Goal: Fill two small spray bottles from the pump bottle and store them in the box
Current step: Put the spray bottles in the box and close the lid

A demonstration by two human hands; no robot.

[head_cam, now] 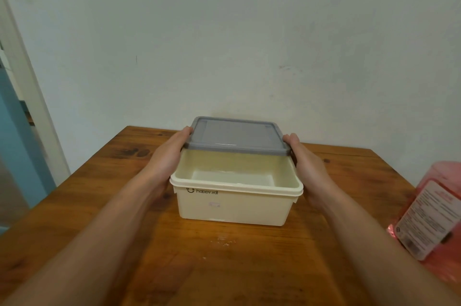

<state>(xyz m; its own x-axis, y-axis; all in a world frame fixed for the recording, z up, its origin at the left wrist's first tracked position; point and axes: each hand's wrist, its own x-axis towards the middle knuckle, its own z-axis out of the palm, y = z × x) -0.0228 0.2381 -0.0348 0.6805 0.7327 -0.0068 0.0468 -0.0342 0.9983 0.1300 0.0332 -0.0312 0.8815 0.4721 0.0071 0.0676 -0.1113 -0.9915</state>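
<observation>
While pinching grey rectangular plastic lid (237, 134) at its short ends with left hand (169, 156) and right hand (308, 166), holds it raised over cream plastic box (232, 208) between the hands, long axis hand to hand. Next likely wants pink labelled pump bottle (434, 218): beyond right hand, nearer it.

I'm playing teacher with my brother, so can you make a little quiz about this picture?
1. True or false: the grey lid is shut tight on the cream box.
2. Who holds the lid? A) one hand B) both hands C) nobody
3. Fill in: the pink bottle is on the person's ____ side.
Key: 1 false, the box's inside shows. 2 B, left hand and right hand grip its sides. 3 right.
</observation>
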